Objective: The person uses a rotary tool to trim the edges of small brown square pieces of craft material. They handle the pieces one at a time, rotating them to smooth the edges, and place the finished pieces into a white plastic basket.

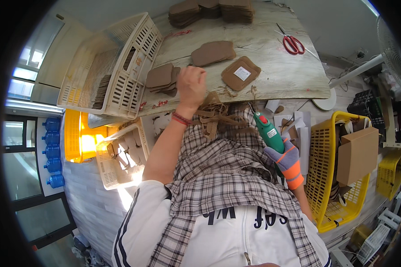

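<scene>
My left hand (192, 86), bare with a red cord at the wrist, is raised at the table's near edge with its fingers curled closed; what they hold, if anything, is hidden. Just left of it lies a small stack of brown pads (159, 76). Beyond it is another brown pad pile (213, 53), and to the right a brown pad with a white label (231, 78). In a grey and orange glove, my right hand (284, 159) grips a green handheld power tool (270, 135) with a red button, its thin tip pointing toward the table edge. Brown trimmed strips (214, 116) lie across my lap.
Red-handled scissors (293, 45) lie on the table (272, 89), with stacked brown pads (235, 10) at its far edge. A white crate (136, 66) stands at its left. A yellow basket (321, 164) holding a cardboard box (358, 155) is at my right.
</scene>
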`<state>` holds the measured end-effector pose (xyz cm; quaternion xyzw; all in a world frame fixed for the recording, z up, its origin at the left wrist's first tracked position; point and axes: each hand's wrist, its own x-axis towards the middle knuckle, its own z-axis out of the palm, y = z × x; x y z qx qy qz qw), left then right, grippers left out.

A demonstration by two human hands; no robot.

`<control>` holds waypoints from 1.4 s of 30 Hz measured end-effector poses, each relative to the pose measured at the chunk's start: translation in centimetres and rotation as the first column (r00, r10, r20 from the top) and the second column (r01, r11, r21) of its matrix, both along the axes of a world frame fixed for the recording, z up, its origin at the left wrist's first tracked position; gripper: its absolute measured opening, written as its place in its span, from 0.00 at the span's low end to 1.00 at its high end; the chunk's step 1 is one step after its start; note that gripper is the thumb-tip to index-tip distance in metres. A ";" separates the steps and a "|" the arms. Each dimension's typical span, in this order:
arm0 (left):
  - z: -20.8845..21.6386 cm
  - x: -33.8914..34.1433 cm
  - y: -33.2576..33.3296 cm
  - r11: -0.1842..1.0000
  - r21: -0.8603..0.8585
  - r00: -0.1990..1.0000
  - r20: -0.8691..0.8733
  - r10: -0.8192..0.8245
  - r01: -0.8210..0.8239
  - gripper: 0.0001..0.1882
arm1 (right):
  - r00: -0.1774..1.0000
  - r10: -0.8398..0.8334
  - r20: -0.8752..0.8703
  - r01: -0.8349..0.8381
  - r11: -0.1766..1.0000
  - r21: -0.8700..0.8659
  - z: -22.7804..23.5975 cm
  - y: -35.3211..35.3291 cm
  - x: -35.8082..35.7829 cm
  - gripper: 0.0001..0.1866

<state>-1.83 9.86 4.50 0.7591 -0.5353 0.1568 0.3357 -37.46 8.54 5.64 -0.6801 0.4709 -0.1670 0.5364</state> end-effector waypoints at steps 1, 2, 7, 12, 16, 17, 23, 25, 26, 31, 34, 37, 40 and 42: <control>-0.7 -1.3 -1.6 0.994 0.041 0.994 -0.047 -0.096 0.098 0.10 | 1.000 -0.004 0.002 0.004 1.000 0.008 0.1 0.0 0.0 0.27; -1.0 -2.6 -3.0 0.989 0.047 0.990 -0.028 -0.137 0.139 0.12 | 0.999 -0.015 0.031 0.016 0.999 -0.029 -0.4 0.1 -0.1 0.26; -2.9 -5.8 -6.4 0.938 0.311 0.978 0.089 -0.189 0.153 0.23 | 0.998 -0.050 0.029 0.049 0.999 0.016 -0.4 -0.1 -0.6 0.26; -2.9 -6.5 -7.5 0.890 0.442 0.990 0.031 -0.136 0.109 0.21 | 0.993 -0.089 0.079 0.082 0.993 0.082 -1.1 -0.7 -0.7 0.25; -0.9 -4.3 -7.4 0.923 0.368 0.951 -0.310 0.010 0.110 0.20 | 0.987 -0.113 0.112 0.105 0.992 0.073 -0.7 -1.5 0.9 0.23; -1.0 -3.6 -7.0 0.973 0.168 0.816 -0.577 -0.034 0.160 0.18 | 0.986 -0.115 0.124 0.108 0.992 0.068 -0.7 -1.7 1.2 0.23; 1.7 -4.5 -3.1 0.759 -0.559 -0.287 -0.706 -0.647 -0.333 0.14 | 0.960 -0.127 0.249 0.095 0.986 0.139 1.4 -2.7 5.0 0.21; 2.6 -5.1 -2.5 0.704 -0.557 -0.349 -0.616 -0.706 -0.441 0.18 | 0.951 -0.124 0.283 0.073 0.980 0.183 2.5 -2.8 6.0 0.21; 3.1 -5.4 -2.3 0.681 -0.542 -0.377 -0.573 -0.728 -0.492 0.18 | 0.951 -0.117 0.286 0.062 0.979 0.194 2.8 -2.7 6.4 0.21; 3.6 -5.9 -1.9 0.612 -0.540 -0.474 -0.388 -0.791 -0.578 0.18 | 0.957 -0.072 0.282 0.005 0.973 0.232 4.4 -2.6 7.3 0.20; 3.9 -6.2 -1.8 0.610 -0.541 -0.526 -0.324 -0.786 -0.579 0.18 | 0.949 -0.065 0.308 -0.012 0.970 0.243 5.2 -2.4 7.7 0.19; 3.7 -6.6 -2.0 0.618 -0.533 -0.554 -0.300 -0.777 -0.578 0.18 | 0.945 -0.069 0.319 -0.016 0.967 0.256 5.5 -2.4 7.6 0.18; 3.6 -7.1 -2.0 0.642 -0.511 -0.573 -0.312 -0.758 -0.572 0.19 | 0.945 -0.048 0.324 -0.032 0.971 0.237 5.8 -2.4 7.5 0.18; 3.4 -7.5 -1.9 0.663 -0.493 -0.586 -0.329 -0.741 -0.563 0.19 | 0.946 -0.051 0.321 -0.027 0.972 0.233 6.1 -2.4 7.4 0.18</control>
